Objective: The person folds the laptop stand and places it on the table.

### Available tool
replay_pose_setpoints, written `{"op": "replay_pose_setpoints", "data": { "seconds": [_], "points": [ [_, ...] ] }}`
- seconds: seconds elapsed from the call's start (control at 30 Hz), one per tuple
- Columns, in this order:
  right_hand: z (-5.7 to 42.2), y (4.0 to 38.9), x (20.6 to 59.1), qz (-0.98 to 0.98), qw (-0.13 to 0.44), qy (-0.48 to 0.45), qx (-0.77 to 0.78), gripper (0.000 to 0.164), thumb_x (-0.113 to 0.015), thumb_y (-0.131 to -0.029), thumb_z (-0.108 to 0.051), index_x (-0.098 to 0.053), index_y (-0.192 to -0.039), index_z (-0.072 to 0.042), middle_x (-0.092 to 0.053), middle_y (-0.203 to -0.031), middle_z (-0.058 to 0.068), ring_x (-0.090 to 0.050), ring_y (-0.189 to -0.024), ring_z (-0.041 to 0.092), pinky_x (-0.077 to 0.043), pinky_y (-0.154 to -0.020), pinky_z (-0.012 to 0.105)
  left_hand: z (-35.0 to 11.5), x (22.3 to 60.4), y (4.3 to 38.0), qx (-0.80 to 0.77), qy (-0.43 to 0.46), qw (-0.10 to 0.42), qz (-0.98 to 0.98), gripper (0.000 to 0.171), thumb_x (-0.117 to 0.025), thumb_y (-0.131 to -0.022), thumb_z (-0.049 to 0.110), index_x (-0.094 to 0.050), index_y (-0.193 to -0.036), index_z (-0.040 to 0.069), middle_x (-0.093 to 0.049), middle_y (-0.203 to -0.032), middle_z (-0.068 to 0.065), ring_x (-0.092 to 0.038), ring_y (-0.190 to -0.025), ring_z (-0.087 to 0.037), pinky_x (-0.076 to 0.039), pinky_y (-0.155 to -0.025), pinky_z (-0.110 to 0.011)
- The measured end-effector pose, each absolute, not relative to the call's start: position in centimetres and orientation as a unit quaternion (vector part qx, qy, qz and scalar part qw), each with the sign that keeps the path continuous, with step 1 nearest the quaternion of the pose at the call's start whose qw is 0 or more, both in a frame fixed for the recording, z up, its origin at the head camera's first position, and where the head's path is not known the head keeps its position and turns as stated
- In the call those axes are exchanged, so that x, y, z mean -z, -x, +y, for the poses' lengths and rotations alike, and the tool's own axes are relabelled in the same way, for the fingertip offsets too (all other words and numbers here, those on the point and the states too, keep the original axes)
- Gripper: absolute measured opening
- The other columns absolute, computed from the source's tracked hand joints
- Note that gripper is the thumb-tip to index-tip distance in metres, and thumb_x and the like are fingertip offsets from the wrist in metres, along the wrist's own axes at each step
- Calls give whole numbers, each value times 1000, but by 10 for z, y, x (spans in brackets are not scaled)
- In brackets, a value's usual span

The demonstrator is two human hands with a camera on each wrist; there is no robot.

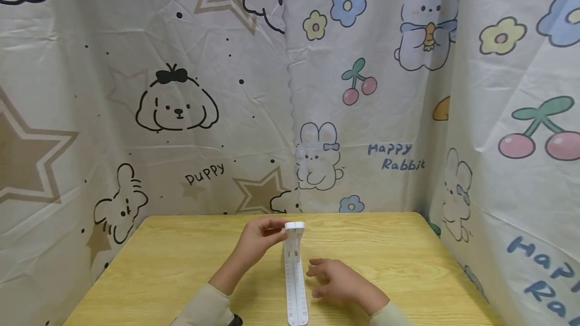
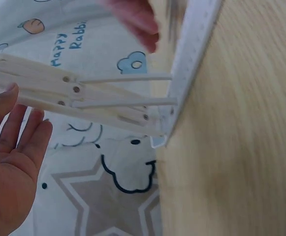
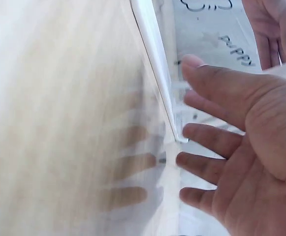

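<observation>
A white folding stand (image 1: 296, 286) stands on the wooden table (image 1: 389, 245), its long slotted base lying flat. From the base's far end a hinged arm (image 2: 39, 81) rises at an angle, with two thin struts (image 2: 125, 77) joining it to the base. My left hand (image 1: 258, 243) holds the arm's upper end at its left side, thumb on the edge in the left wrist view. To the right of the base, my right hand (image 1: 340, 283) hovers apart from it, fingers spread and loosely bent. In the right wrist view the base (image 3: 155, 59) shows as a white strip beyond my right fingertips (image 3: 192, 130).
A patterned cloth (image 1: 254, 114) with puppies, rabbits, stars and cherries hangs behind the table and along both sides. The table's back edge (image 1: 204, 215) runs close to this cloth. Bare wood (image 1: 181, 255) lies on both sides of the stand.
</observation>
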State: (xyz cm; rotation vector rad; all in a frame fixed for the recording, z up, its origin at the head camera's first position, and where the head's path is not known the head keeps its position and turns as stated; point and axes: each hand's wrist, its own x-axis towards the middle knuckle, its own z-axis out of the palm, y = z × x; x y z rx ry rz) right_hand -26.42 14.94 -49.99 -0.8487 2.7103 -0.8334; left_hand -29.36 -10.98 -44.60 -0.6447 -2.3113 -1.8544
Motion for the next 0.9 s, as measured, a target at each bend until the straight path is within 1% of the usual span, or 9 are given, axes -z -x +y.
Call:
{"op": "replay_pose_setpoints", "data": {
  "seconds": [0.03, 0.17, 0.27, 0.33, 0.4, 0.5, 0.63, 0.77, 0.9],
  "points": [
    [150, 269, 500, 912, 81, 282, 286, 41, -83, -86, -26, -75, -123, -11, -57, -148, 14, -52, -136, 40, -42, -113, 59, -110, 447, 293, 609, 204, 57, -764, 24, -78, -90, 6, -75, -113, 8, -74, -113, -12, -72, -106, -29, -61, -89, -29],
    [152, 289, 501, 910, 42, 264, 316, 35, -81, -88, -25, -75, -120, -10, -56, -149, 14, -50, -139, 40, -39, -115, 59, -114, 460, 299, 587, 193, 70, -783, 22, -79, -90, 8, -75, -111, 5, -73, -115, -14, -70, -111, -35, -59, -94, -34],
    [151, 303, 506, 905, 19, 250, 344, 32, -80, -90, -23, -75, -119, -11, -56, -149, 13, -47, -141, 40, -36, -117, 60, -118, 476, 307, 547, 189, 69, -813, 14, -80, -90, 13, -76, -102, 8, -73, -119, -11, -68, -114, -32, -58, -98, -38],
    [149, 310, 508, 901, 9, 243, 359, 31, -80, -89, -21, -75, -118, -12, -56, -149, 12, -47, -141, 40, -35, -118, 61, -119, 487, 312, 513, 188, 61, -835, 11, -80, -90, 14, -75, -97, 8, -72, -120, -12, -66, -117, -34, -57, -99, -44],
    [147, 317, 511, 898, 5, 239, 370, 30, -81, -89, -20, -75, -117, -13, -57, -149, 12, -47, -141, 41, -35, -117, 62, -118, 496, 315, 488, 189, 49, -851, 9, -81, -89, 14, -75, -93, 8, -71, -123, -12, -64, -119, -35, -55, -101, -49],
    [143, 324, 514, 896, 7, 237, 376, 30, -82, -87, -19, -76, -116, -14, -56, -149, 11, -46, -141, 41, -35, -117, 62, -116, 505, 318, 467, 194, 32, -862, 10, -81, -88, 10, -76, -94, 4, -69, -126, -18, -61, -122, -41, -52, -103, -56],
    [137, 333, 519, 892, 20, 237, 384, 26, -84, -85, -17, -77, -110, -16, -55, -150, 10, -45, -142, 40, -34, -119, 60, -111, 511, 322, 437, 198, 11, -877, 11, -81, -88, 12, -78, -95, 3, -64, -133, -23, -56, -128, -45, -46, -108, -62],
    [132, 340, 523, 888, 30, 247, 386, 22, -85, -83, -14, -78, -104, -17, -56, -150, 11, -47, -142, 41, -34, -119, 60, -106, 514, 326, 404, 203, -16, -892, 9, -81, -88, 14, -79, -92, 6, -58, -141, -24, -51, -133, -47, -39, -113, -64],
    [128, 344, 526, 884, 35, 268, 381, 21, -86, -81, -12, -79, -101, -15, -58, -148, 10, -51, -139, 37, -37, -118, 56, -103, 517, 329, 383, 211, -21, -899, 7, -84, -84, 11, -79, -86, 7, -58, -141, -23, -52, -134, -45, -39, -114, -62]
  ]
}}
